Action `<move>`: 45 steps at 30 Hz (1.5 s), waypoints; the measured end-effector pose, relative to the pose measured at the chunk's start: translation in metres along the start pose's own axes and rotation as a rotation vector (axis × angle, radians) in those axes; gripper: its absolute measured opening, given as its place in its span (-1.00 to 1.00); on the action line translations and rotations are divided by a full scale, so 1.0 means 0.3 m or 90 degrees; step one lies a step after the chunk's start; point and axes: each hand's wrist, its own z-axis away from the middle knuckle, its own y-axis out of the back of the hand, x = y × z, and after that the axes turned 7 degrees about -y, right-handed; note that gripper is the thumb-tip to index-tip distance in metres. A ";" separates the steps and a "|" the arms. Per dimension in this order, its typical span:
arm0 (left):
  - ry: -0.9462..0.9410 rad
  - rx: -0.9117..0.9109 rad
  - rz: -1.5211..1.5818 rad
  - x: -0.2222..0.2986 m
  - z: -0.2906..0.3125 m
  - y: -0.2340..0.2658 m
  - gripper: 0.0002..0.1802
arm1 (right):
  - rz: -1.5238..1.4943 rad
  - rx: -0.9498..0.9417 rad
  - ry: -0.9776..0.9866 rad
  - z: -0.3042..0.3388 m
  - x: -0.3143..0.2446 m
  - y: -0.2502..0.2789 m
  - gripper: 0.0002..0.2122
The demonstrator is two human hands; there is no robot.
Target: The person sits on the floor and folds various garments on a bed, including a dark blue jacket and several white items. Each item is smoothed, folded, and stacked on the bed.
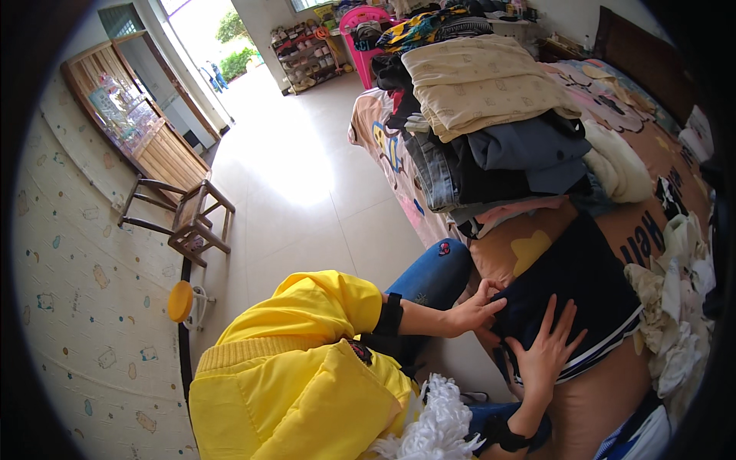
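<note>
A dark navy garment (pixel 576 287) with white stripes along one edge lies spread on the bed in front of me; its kind is hard to tell. At its left edge my left hand (pixel 474 310) has its fingers and thumb closed on the fabric. My right hand (pixel 543 354) rests flat on the garment's near part, fingers spread. Just beyond stands a tall stack of folded clothes, with a beige patterned piece (pixel 487 80) on top and blue-grey garments (pixel 529 149) and jeans (pixel 433 172) below.
Crumpled white and beige clothes (pixel 682 307) lie on the bed's right side. A blue-and-white striped cloth (pixel 644 437) is near the lower edge. Across the floor (pixel 287 222) stand a wooden chair (pixel 192 215), a yellow-topped stool (pixel 181 301), a pink chair (pixel 363 38) and a shoe rack (pixel 307 57).
</note>
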 end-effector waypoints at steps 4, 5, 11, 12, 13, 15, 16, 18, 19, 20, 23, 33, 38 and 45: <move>-0.020 0.042 -0.001 -0.023 -0.006 -0.004 -0.65 | -0.004 0.000 0.002 0.002 0.001 0.003 0.20; -0.005 0.043 0.000 -0.022 -0.008 -0.003 -0.66 | -0.004 -0.004 0.001 0.002 0.001 0.005 0.20; 0.037 -0.030 0.054 -0.007 0.005 0.017 -0.48 | -0.008 -0.003 0.000 0.001 -0.002 0.010 0.19; 0.063 -0.045 0.024 -0.010 0.008 0.021 -0.44 | -0.006 0.000 0.001 0.002 -0.002 0.010 0.19; 0.071 -0.069 0.002 -0.016 0.012 0.025 -0.40 | -0.003 0.003 0.001 0.003 -0.002 0.010 0.19; 0.087 -0.117 -0.012 -0.030 0.012 0.033 -0.35 | 0.000 -0.002 0.002 0.004 -0.002 0.011 0.20; 0.095 -0.142 -0.004 -0.036 0.006 0.037 -0.34 | 0.001 -0.009 0.001 0.005 -0.003 0.012 0.20; 0.131 -0.170 0.001 -0.047 -0.008 0.042 -0.28 | 0.001 -0.015 -0.003 0.005 -0.005 0.016 0.20; 0.121 -0.174 -0.006 -0.051 -0.014 0.042 -0.26 | -0.003 -0.015 -0.002 0.005 -0.006 0.020 0.20; 0.118 -0.160 -0.019 -0.055 -0.019 0.039 -0.23 | -0.013 -0.014 -0.003 0.004 -0.008 0.024 0.20; 0.093 -0.084 0.018 -0.061 -0.028 0.016 -0.13 | -0.056 -0.009 -0.006 0.003 -0.016 0.040 0.17; 0.033 -0.041 0.011 0.030 0.000 -0.027 -0.28 | -0.144 0.051 0.013 0.049 -0.008 0.013 0.00; 0.051 -0.094 -0.082 0.066 -0.013 -0.029 -0.54 | -0.062 -0.024 -0.008 0.123 -0.048 0.057 -0.01; 0.120 -0.126 -0.032 0.054 -0.020 0.003 -0.53 | -0.418 -0.073 -0.108 -0.060 0.157 0.149 -0.58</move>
